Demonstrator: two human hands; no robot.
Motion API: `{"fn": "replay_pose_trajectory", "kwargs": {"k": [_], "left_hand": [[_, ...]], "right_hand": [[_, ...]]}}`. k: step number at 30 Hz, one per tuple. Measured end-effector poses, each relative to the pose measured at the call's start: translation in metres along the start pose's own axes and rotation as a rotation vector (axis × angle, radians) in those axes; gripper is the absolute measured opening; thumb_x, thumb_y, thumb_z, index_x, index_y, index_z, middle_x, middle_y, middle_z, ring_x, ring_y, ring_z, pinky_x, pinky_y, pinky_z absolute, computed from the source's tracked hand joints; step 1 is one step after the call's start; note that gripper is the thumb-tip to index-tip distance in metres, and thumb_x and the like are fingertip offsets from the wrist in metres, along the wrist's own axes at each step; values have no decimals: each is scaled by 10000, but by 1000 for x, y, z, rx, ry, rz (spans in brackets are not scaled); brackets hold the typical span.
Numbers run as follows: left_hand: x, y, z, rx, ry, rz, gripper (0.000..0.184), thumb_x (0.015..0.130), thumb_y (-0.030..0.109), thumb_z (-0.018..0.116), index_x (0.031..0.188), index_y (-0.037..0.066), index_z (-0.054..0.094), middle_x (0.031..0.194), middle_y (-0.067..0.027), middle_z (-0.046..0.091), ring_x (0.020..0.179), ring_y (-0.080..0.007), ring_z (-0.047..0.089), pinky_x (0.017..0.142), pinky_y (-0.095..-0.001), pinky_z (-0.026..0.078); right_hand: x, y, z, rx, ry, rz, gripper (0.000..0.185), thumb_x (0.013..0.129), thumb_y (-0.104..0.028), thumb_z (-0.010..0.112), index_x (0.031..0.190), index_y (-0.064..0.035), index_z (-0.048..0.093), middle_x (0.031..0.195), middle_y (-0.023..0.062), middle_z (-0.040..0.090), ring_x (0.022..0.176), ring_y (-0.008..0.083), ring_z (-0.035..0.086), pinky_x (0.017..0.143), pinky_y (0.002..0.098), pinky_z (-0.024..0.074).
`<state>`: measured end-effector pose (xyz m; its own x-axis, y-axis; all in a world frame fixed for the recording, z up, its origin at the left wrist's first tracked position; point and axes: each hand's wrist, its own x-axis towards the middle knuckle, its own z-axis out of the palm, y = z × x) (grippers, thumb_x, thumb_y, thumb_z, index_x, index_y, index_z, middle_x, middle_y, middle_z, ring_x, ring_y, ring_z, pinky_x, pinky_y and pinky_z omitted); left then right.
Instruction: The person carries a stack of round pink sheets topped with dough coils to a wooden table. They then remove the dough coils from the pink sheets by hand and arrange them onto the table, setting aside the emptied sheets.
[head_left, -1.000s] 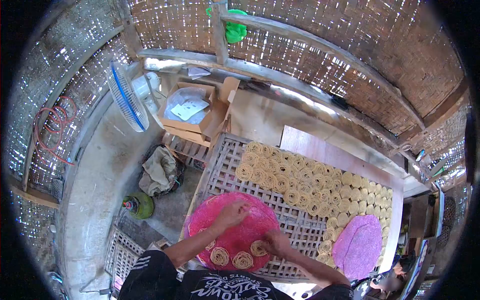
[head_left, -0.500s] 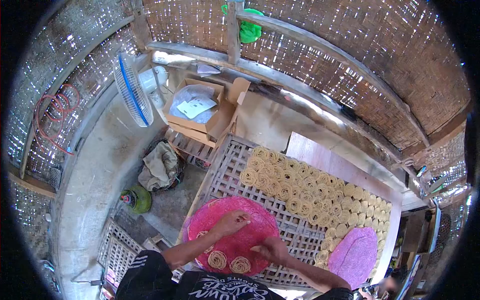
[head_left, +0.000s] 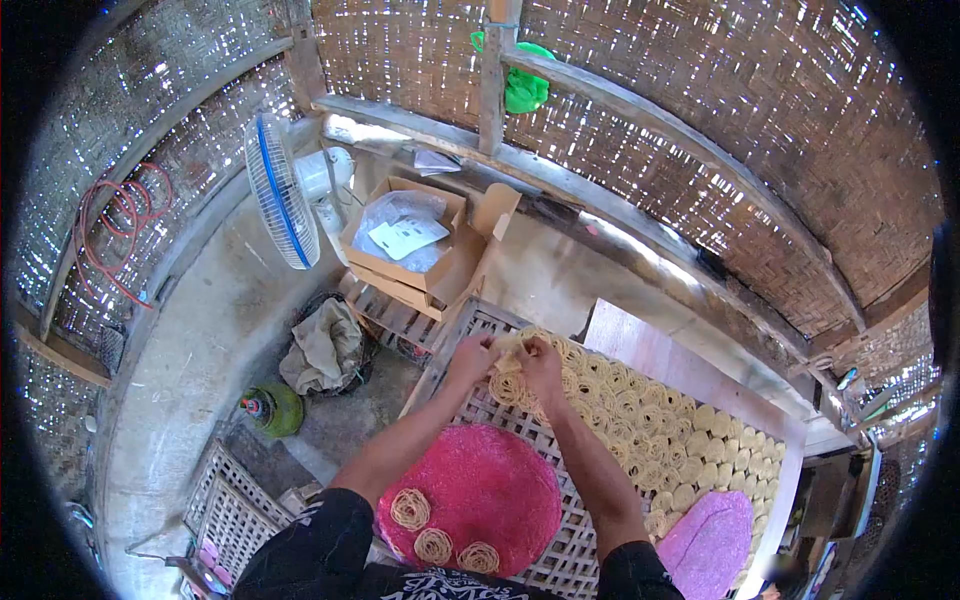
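At the far left corner of the woven rack (head_left: 480, 413), my left hand (head_left: 474, 360) and my right hand (head_left: 540, 366) pinch a pale noodle nest (head_left: 510, 352) between them. Below and around it lie rows of similar coiled nests (head_left: 620, 400). Nearer my body, a round pink mat (head_left: 490, 490) rests on the rack, with three coiled nests (head_left: 433, 546) along its left and lower edge. A second pink mat (head_left: 710, 545) overlaps the nests at the right.
Left of the rack are an open cardboard box (head_left: 450, 270), a fan (head_left: 282, 190), a cloth-filled basket (head_left: 325, 345) and a green gas cylinder (head_left: 273, 409). A wooden board (head_left: 640, 335) lies behind. Part of another person (head_left: 785, 575) shows at lower right.
Both hands have moved from over the pink mat up to the rack's far left corner, with a nest between them. The nest near my right hand has left the mat.
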<state>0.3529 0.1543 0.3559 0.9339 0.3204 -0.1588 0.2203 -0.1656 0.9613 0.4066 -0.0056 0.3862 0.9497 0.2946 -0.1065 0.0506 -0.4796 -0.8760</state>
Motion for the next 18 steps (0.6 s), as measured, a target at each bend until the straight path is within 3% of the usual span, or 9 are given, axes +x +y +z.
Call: {"fn": "replay_pose_trajectory", "kwargs": {"k": [1,2,4,7,11,13,15,17,18], "left_hand": [[15,2,3,73,50,53,310,793,211,749,1053,50,696,869,-149,703,811,-294,698,717,-391,542],[24,2,7,190,100,111,316,787,210,744,1060,58,695,898,-149,701,844,-309,689,743,-404,538],[36,10,9,427,198,223,330,777,208,734,1076,73,694,955,-149,696,911,-339,672,795,-428,530],[44,14,8,470,105,137,389,789,238,723,1140,81,669,1076,-147,666,979,-334,652,822,-458,513],[18,-1,-6,398,223,265,432,791,189,717,1198,75,625,1161,-133,624,940,-293,658,790,-413,521],[-27,15,-36,237,227,304,428,803,149,704,1213,73,607,1172,-122,614,901,-272,661,769,-382,526],[-60,4,-54,235,243,418,343,801,59,690,1141,58,641,1112,-114,629,831,-248,651,724,-342,528],[-91,-4,-71,289,270,566,308,797,37,691,1103,51,659,1084,-122,638,812,-249,648,709,-337,528],[-107,-13,-76,263,264,508,292,797,30,691,1087,48,664,1067,-122,643,814,-239,649,710,-334,528]], "right_hand": [[14,6,5,-100,61,-56,289,856,-233,707,1020,6,698,812,130,697,734,176,668,666,311,526],[27,12,13,-170,179,-180,265,854,-242,705,1003,-23,709,826,169,704,765,250,691,701,357,535],[43,17,18,-291,214,-189,257,850,-255,701,986,-37,707,845,160,702,777,305,684,717,400,534],[51,19,20,-506,302,-198,268,844,-281,699,984,-53,689,869,157,686,801,358,669,729,444,526],[2,9,13,-530,341,-378,339,842,-367,694,1021,-81,656,914,160,653,866,369,649,726,475,511],[-60,-7,12,-571,3,-239,352,850,-391,685,1030,-90,650,942,164,651,927,353,638,733,474,508],[-127,7,22,-626,-340,-555,344,869,-399,663,1037,-99,656,959,162,655,953,348,632,750,477,511],[-195,-4,34,-532,-617,-707,381,869,-422,657,1084,-107,655,984,149,654,962,347,627,837,480,497],[-225,6,44,-466,-737,-781,423,865,-437,655,1127,-105,643,1031,145,648,1000,340,615,880,475,485]]}}
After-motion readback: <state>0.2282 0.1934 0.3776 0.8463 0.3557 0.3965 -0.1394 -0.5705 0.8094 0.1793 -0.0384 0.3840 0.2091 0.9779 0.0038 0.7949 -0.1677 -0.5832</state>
